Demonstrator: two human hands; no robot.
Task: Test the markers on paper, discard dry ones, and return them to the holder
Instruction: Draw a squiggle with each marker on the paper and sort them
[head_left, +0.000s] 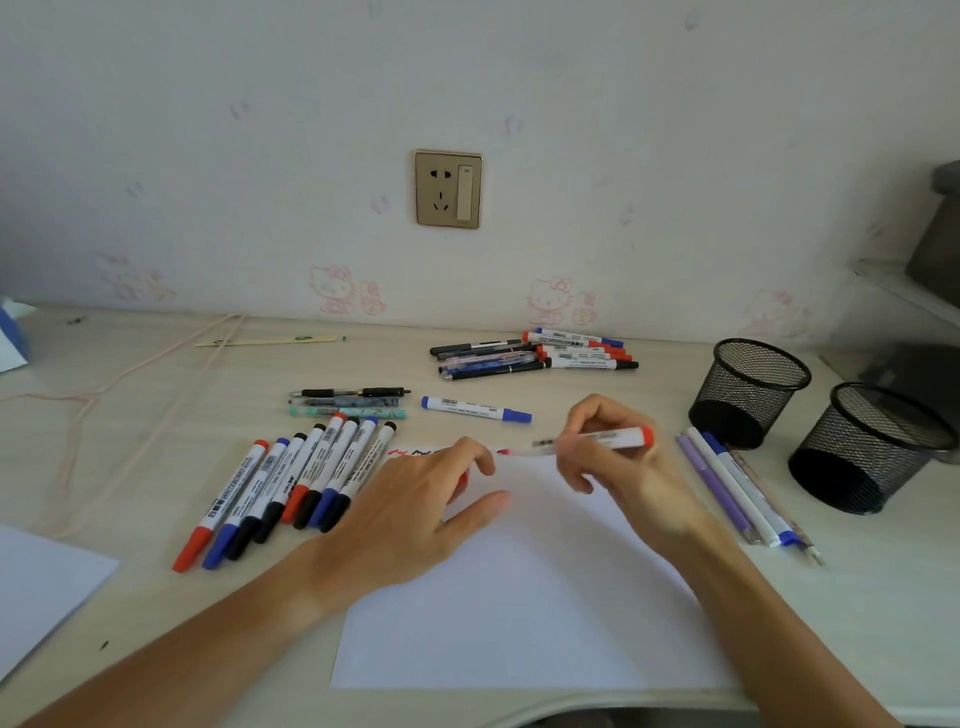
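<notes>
Desk (156, 467): a pale desk against the wall, with pens all over it.
Paper (519, 597): a big white sheet in the middle, with red scribbles at its top edge.
Holders (748, 389): two black mesh cups stand on the right, close together.
Left hand (415, 514): it rests on the paper with fingers curled; something red shows under them, but I cannot tell what.
Right hand (618, 462): its fingers grip the red marker.
Red marker (597, 440): held sideways over the top of the paper, tip pointing left.
Marker row (291, 488): eight markers lie side by side, left of the paper.
Blue marker (475, 409): lies alone above the paper.
</notes>
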